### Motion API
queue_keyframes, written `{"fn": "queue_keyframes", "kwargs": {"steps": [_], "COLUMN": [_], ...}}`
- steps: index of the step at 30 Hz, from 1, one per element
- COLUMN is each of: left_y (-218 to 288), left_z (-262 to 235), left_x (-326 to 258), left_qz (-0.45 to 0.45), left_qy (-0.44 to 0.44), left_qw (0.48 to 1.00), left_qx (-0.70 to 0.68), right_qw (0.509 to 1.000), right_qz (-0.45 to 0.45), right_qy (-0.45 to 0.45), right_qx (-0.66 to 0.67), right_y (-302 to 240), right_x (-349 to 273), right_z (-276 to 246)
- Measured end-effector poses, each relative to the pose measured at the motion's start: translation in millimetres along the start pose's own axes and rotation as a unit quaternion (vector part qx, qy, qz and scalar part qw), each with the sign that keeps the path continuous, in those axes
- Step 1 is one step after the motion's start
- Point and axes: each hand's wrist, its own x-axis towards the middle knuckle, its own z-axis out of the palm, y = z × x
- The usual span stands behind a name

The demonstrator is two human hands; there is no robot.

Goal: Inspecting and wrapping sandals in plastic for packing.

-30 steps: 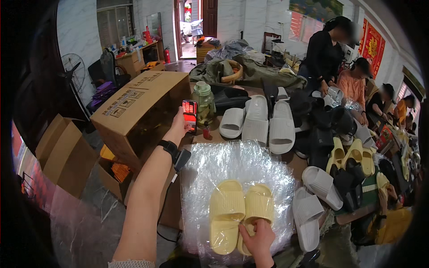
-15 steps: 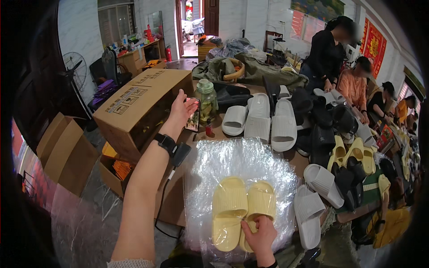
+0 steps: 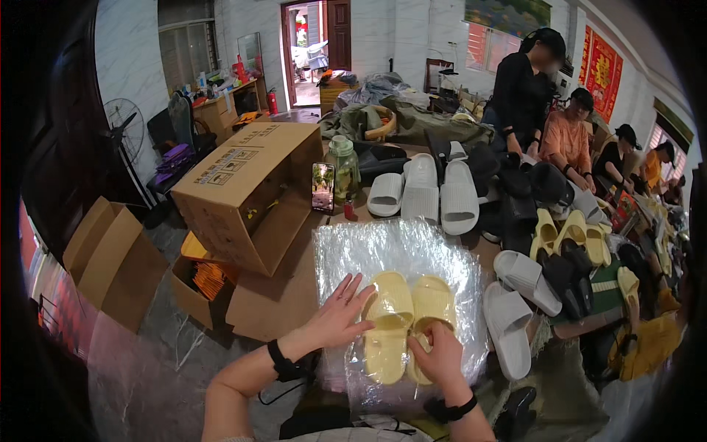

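Note:
A pair of pale yellow slippers lies on a stack of shiny clear plastic bags [image 3: 335, 247], toes pointing away from me. Whether a layer of film covers them is hard to tell. My left hand [image 3: 337, 315] is open, fingers spread, with its fingertips at the outer edge of the left slipper [image 3: 390, 298]. My right hand [image 3: 443, 357] is closed at the foot opening of the right slipper [image 3: 433, 298], thumb and fingers gripping it just below the ribbed strap.
Behind the bags stand a phone [image 3: 323, 186], a glass jar [image 3: 343, 166] and a small red bottle [image 3: 349, 211]. A large cardboard box [image 3: 247, 193] lies open at left. White slippers [image 3: 460, 199] and black slippers [image 3: 519, 225] crowd the back and right. Several people [image 3: 526, 92] work at far right.
My left hand has come back from the phone to the left slipper. The phone now stands upright with a lit screen. My right hand stays at the right slipper.

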Motion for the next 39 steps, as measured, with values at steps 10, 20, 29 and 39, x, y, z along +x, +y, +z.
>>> {"fn": "queue_keyframes", "kwargs": {"steps": [10,20,29,39], "left_y": [-26,-24,-21,-19], "left_z": [58,59,56,53], "left_x": [-20,-20,-22,-20], "left_qz": [-0.02,-0.013,-0.003,0.003], "left_qy": [0.117,0.121,0.134,0.098], "left_qw": [0.991,0.992,0.991,0.995], "left_qx": [-0.055,-0.03,-0.02,-0.022], "right_qw": [0.996,0.991,0.998,0.989], "right_qz": [-0.083,-0.045,-0.047,-0.033], "right_qy": [0.013,0.021,-0.012,0.085], "right_qx": [-0.019,-0.121,-0.03,-0.113], "right_y": [-17,-22,-16,-19], "right_x": [-17,8,13,32], "right_z": [-38,22,24,48]}}
